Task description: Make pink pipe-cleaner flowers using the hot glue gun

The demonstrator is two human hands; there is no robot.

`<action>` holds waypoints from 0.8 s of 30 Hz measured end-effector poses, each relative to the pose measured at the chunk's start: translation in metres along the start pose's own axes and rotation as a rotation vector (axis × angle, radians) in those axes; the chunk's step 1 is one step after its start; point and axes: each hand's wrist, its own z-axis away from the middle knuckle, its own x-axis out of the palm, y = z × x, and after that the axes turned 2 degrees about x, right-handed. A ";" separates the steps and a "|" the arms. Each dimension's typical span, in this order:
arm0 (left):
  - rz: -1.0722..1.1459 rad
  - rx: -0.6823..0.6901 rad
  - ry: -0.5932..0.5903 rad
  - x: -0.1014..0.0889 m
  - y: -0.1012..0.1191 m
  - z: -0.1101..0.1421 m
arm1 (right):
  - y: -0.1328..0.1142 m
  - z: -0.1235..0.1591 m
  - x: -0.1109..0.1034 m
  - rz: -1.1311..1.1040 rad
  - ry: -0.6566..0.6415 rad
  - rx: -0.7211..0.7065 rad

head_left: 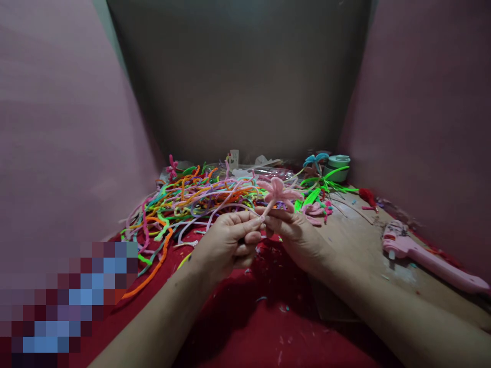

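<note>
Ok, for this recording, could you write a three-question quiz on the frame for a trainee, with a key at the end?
1. What do the left hand and right hand pinch between them?
A) a bright green fuzzy leaf
B) the stem of a light-pink fuzzy flower
C) a blue fuzzy flower

2. True or false: the pink plastic glue gun lies on the person's left.

3. Fill in: the tangled heap of multicoloured fuzzy stems lies mostly to the ____ (left or right) of the light-pink fuzzy flower.

Key: 1 B; 2 False, it lies on the right; 3 left.
</note>
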 end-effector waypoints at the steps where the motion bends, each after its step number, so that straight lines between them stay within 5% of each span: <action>1: -0.034 0.015 0.020 0.001 0.000 0.000 | 0.001 0.000 0.000 -0.021 -0.003 0.004; 7: -0.759 0.465 0.294 0.004 -0.014 -0.002 | 0.006 0.001 0.001 -0.118 0.114 -0.030; 11: -1.073 0.713 0.365 -0.001 -0.023 -0.004 | 0.003 0.004 0.006 -0.122 0.154 -0.056; 14: -0.944 0.615 0.335 -0.001 -0.021 -0.003 | 0.003 0.004 0.006 -0.065 0.115 -0.077; 19: -0.393 0.236 0.181 0.003 -0.010 -0.002 | 0.005 0.001 0.000 -0.109 0.021 0.001; 24: -0.022 0.041 0.036 -0.001 -0.007 -0.003 | 0.002 -0.002 -0.002 -0.138 -0.055 0.053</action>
